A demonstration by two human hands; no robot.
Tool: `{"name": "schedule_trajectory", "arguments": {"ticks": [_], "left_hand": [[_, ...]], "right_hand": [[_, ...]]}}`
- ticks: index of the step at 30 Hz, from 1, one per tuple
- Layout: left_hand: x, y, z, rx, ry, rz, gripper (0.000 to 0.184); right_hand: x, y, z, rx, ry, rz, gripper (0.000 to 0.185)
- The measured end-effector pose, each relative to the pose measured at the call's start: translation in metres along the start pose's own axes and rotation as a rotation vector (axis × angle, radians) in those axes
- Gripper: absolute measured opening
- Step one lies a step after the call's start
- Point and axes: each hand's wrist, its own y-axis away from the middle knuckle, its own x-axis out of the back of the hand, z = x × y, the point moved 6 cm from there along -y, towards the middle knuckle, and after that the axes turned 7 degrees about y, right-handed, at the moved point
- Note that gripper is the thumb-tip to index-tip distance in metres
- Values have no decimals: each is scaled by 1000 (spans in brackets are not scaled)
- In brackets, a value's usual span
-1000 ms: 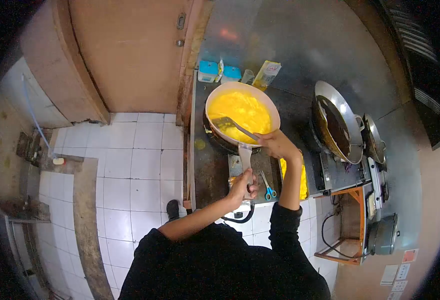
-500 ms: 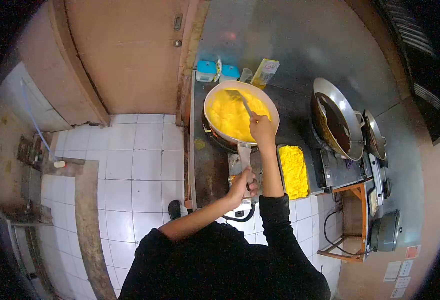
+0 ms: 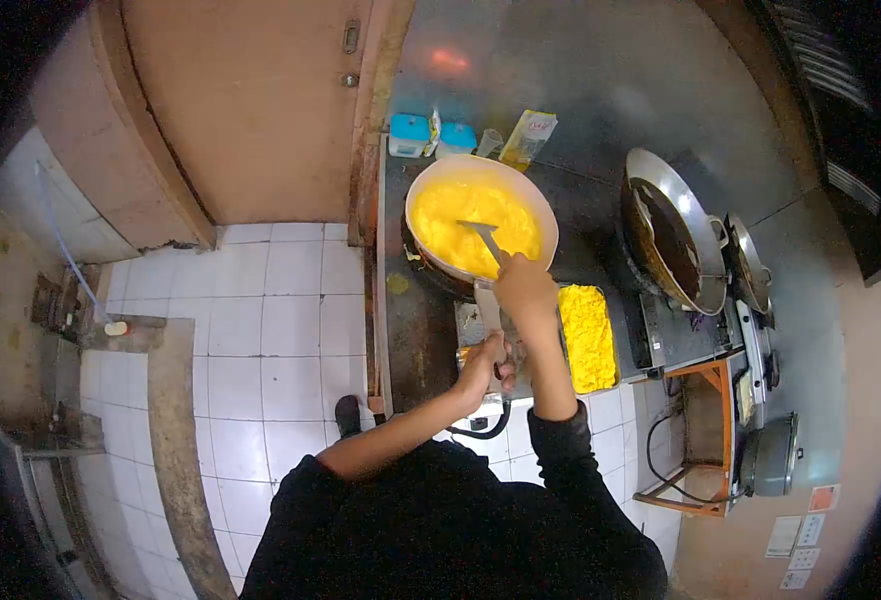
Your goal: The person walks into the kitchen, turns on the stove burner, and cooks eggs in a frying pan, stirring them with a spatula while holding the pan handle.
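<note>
A large pale pan (image 3: pixel 543 192) sits on the stove, holding soft yellow scrambled egg (image 3: pixel 450 215). My left hand (image 3: pixel 482 368) is closed round the pan's handle near its end. In my right hand (image 3: pixel 526 290) is a spatula (image 3: pixel 482 232), its grey blade dipped in the egg near the middle of the pan. My right forearm crosses over part of the pan handle. Beside that forearm, a rectangular tray (image 3: pixel 617 350) is filled with more yellow egg.
At the back stand two blue-lidded tubs (image 3: pixel 409 128), a clear cup (image 3: pixel 489 142) and a yellow-white pouch (image 3: pixel 528 138). A large wok (image 3: pixel 650 165) with dark liquid is on the right, with another pan (image 3: pixel 750 255) beyond it. A hose (image 3: pixel 660 470) hangs below.
My right hand has drawn the spatula nearer to me, from the far part of the pan to its middle. My left hand keeps its hold on the handle.
</note>
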Motion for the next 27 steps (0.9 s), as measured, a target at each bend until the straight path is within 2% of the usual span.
{"name": "schedule_trajectory", "arguments": {"ticks": [2,8,9,10,12,14,17,20,22,27], "left_hand": [[-1,0,-1,31,52,-25,31],[-2,0,1,27,69,-44,31],[-2,1,0,31,73,-43,31],[-3,1,-1,33,62,-42,31],[-2,1,-2,39,50,-42,31],[0,-1,-3,41,64,-46,31],[-2,0,-2,26,95,-8,32],[-2,-1,-2,17,82,-10,33],[-4,1,0,28,87,-11,31],[-3,-1,-2,39,101,-28,31]], "right_hand": [[15,7,8,53,26,-29,20],[85,33,56,-153,62,-223,24],[91,36,60,-68,74,-118,30],[89,35,64,-71,76,-121,30],[82,31,72,-158,212,-267,21],[65,21,62,-112,209,-278,21],[26,4,60,-123,212,-260,22],[-6,-7,61,-77,115,-148,25],[-13,-16,61,-126,45,-21,24],[-25,-32,56,-229,-88,67,24]]}}
